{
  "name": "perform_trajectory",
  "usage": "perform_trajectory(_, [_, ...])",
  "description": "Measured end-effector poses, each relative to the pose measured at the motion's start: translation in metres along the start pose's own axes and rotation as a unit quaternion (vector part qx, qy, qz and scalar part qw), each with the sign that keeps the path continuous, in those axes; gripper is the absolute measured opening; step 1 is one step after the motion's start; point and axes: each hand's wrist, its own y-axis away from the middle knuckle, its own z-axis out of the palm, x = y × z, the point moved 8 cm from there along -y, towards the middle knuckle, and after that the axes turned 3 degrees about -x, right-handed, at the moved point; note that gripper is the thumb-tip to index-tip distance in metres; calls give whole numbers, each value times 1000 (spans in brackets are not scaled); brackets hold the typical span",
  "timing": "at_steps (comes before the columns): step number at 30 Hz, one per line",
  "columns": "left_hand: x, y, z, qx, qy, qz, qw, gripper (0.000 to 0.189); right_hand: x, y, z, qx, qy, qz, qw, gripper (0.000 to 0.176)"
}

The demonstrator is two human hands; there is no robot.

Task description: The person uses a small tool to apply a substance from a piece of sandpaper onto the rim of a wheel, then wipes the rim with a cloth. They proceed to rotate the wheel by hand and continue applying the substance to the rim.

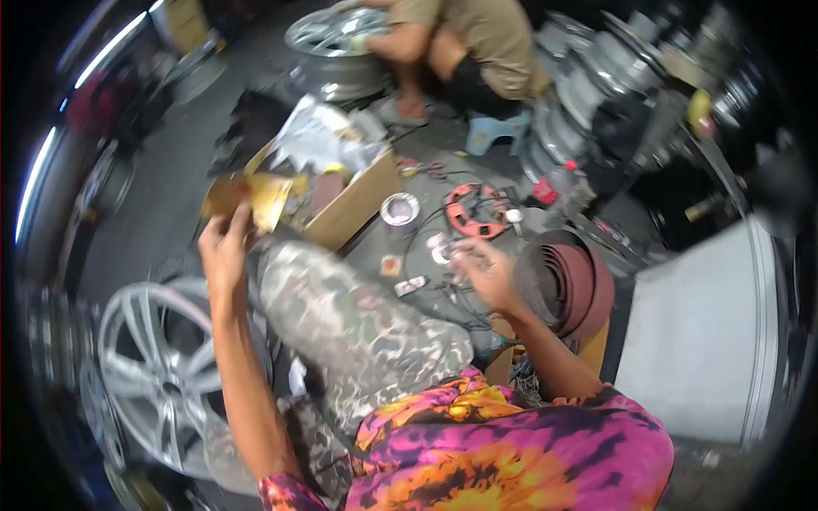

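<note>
My left hand [226, 249] pinches the lower edge of a yellow-brown sheet [266, 198], held up beside an open cardboard box [362, 204]. The sheet has a reddish mark near my fingertips. My right hand [483, 268] is raised over the floor, its fingers partly curled and blurred; whether anything lies between them is not clear. Just right of it stand rolls of dark red abrasive strip [588, 285]. A small tin [400, 209] and a white tube [411, 286] are on the floor between my hands.
Silver wheel rims [170, 387] stand at the left and upper right. A co-worker [494, 51] sits on a blue stool [497, 134], touching another rim [336, 77]. An orange-red cable reel [477, 211], a bottle [558, 181] and a white panel [699, 341] are around me.
</note>
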Motion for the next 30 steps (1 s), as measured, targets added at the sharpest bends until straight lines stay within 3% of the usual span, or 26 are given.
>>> perform_trajectory(2, [-36, -8, -35, 46, 1, -48, 998, 29, -10, -14, 10, 30, 6, -1, 1000, 20])
perform_trajectory(5, [-75, -4, -68, 80, 44, -60, 994, 29, -29, -55, 26, 9, -27, -82, 996, 17])
perform_trajectory(11, [-179, 18, -65, 163, 10, -175, 971, 20, -58, -111, 66, -18, -49, -73, 996, 18])
perform_trajectory(16, [-341, 53, -58, 163, 47, -371, 913, 15, -49, -118, 82, -12, -79, -58, 995, 16])
perform_trajectory(21, [-407, 65, -45, 177, 183, -398, 881, 16, -53, -127, 80, 32, -60, -77, 995, 16])
perform_trajectory(23, [-424, 57, -44, 79, 155, -430, 886, 30, -64, -131, 85, 53, -50, -72, 995, 16])
perform_trajectory(24, [-403, 58, -53, 134, 102, -437, 883, 31, -70, -131, 87, 102, -42, -66, 992, 17])
perform_trajectory(26, [-400, 64, -73, 135, -2, -447, 884, 20, -83, -139, 99, 60, -48, -101, 992, 17])
perform_trajectory(27, [-414, 78, -85, 146, 0, -451, 880, 20, -91, -143, 106, 35, -41, -121, 991, 17])
perform_trajectory(29, [-441, 93, -109, 72, -164, -397, 900, 26, -102, -152, 118, -1, -49, -153, 987, 18])
perform_trajectory(30, [-439, 107, -115, 74, -160, -398, 900, 26, -108, -156, 120, -24, -52, -171, 984, 19])
